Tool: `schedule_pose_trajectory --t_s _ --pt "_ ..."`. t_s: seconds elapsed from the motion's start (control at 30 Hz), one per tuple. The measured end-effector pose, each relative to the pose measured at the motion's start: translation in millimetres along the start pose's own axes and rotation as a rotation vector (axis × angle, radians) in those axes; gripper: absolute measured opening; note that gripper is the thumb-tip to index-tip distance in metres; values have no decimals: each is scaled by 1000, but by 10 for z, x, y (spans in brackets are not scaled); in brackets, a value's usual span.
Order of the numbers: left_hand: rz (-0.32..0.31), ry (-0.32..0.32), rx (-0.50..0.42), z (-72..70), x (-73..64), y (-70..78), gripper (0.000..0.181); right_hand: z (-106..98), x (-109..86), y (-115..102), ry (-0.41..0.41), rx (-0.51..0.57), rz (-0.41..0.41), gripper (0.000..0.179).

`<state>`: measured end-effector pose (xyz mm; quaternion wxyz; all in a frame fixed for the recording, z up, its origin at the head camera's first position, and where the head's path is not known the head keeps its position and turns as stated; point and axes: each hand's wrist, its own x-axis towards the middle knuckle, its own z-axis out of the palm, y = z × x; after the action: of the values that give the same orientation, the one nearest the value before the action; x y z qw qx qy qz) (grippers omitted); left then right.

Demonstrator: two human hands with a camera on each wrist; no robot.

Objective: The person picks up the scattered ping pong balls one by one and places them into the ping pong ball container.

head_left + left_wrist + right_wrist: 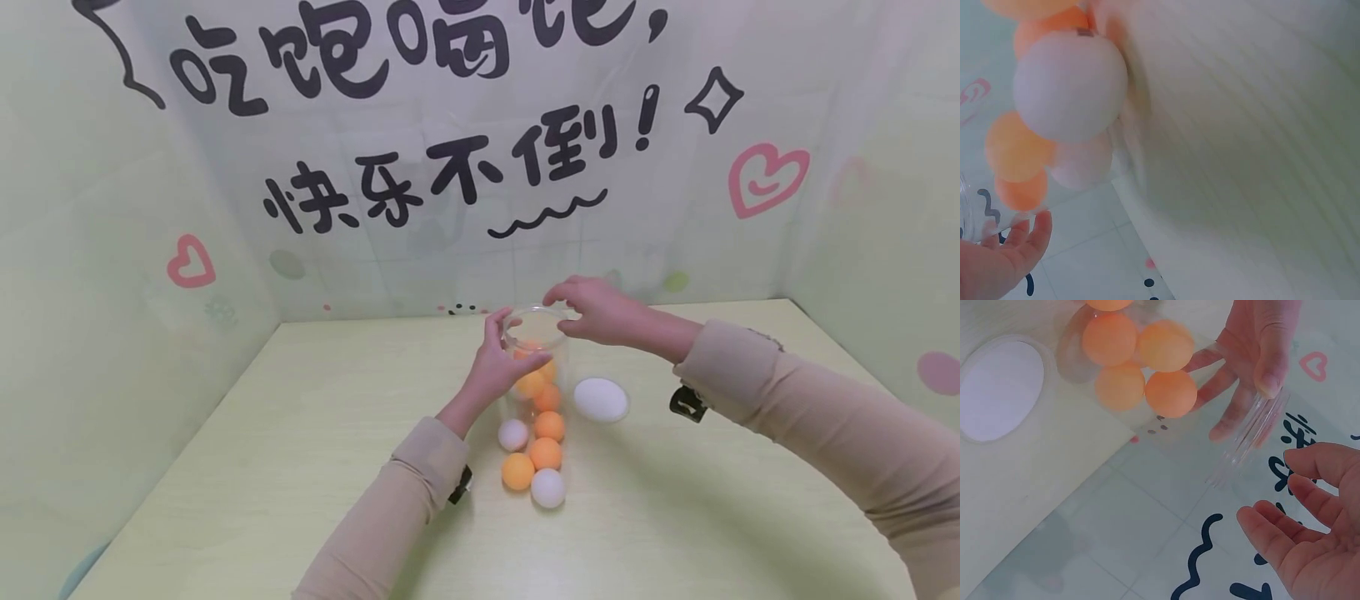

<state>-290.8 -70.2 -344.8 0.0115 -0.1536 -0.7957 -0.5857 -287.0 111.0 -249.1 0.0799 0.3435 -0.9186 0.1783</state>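
Observation:
A tall clear jar [566,367] stands on the table, with orange balls [550,427] and white balls [548,488] seen through its wall. My left hand [498,362] grips the jar just below its rim, thumb on the near side and fingers round the far side. Beside the right part of the rim is my right hand [600,310], its fingers loosely bent and nothing between them. In the right wrist view this hand [1316,525] is apart from the jar mouth. Several orange balls [1171,394] show through the wall there.
A white round lid [601,400] lies on the table [300,433] to the right of the jar. Behind the table hangs a pale cloth [420,267] with black writing and pink hearts. More cloth closes in both sides.

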Motion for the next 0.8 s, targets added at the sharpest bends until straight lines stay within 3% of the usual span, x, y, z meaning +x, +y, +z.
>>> schedule_pose_trajectory --t_s 0.5,0.8 --pt "1 20 9 23 73 -32 86 -35 -58 136 -5 55 -8 27" --pt "4 28 24 35 86 -25 86 118 -175 289 1 114 -53 22"
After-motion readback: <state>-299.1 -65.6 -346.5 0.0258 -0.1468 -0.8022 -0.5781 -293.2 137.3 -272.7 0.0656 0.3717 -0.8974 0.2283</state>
